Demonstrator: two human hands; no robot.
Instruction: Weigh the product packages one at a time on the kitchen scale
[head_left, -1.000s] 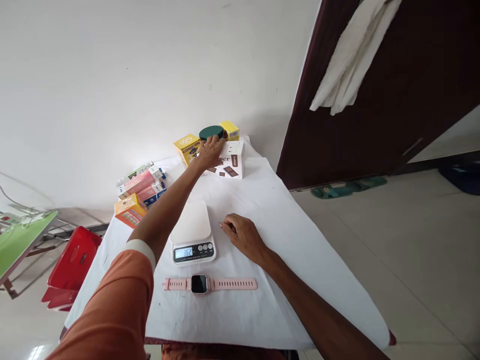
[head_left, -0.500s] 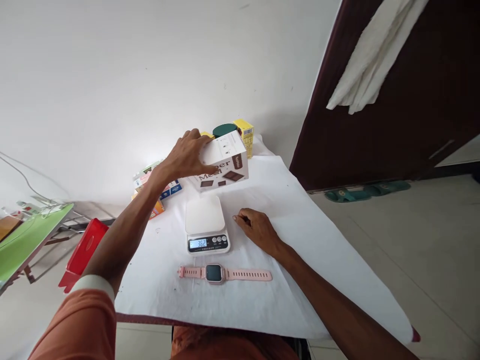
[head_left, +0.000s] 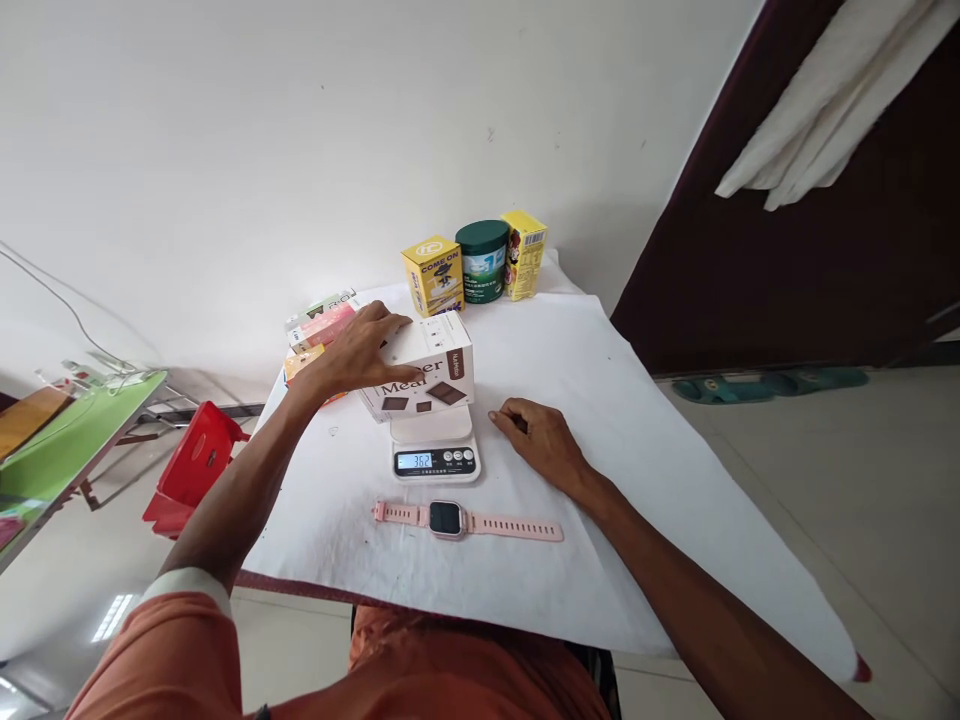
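Observation:
My left hand (head_left: 365,350) grips a white box (head_left: 427,368) with brown print, fingers over its top and thumb along the front. The box is at the back part of a white digital kitchen scale (head_left: 437,462), covering much of its platform; whether it rests there or hovers just above, I cannot tell. The scale's lit display reads 362. Right of the scale, my right hand (head_left: 546,440) lies on the white cloth with its fingers curled; whether anything is inside them is hidden. In front of the scale a pink-strapped smartwatch (head_left: 447,519) lies flat.
At the back stand a yellow box (head_left: 436,278), a green-lidded tub (head_left: 482,262) and another yellow box (head_left: 525,255). Several flat cartons (head_left: 321,318) lie behind my left hand. A red plastic stool (head_left: 196,465) and a green table (head_left: 82,445) stand left, beyond the white-covered table (head_left: 660,520).
My left hand has lowered the white box toward the scale, so the yellow box and tub behind show more fully. The view has shifted. My right hand stays beside the scale.

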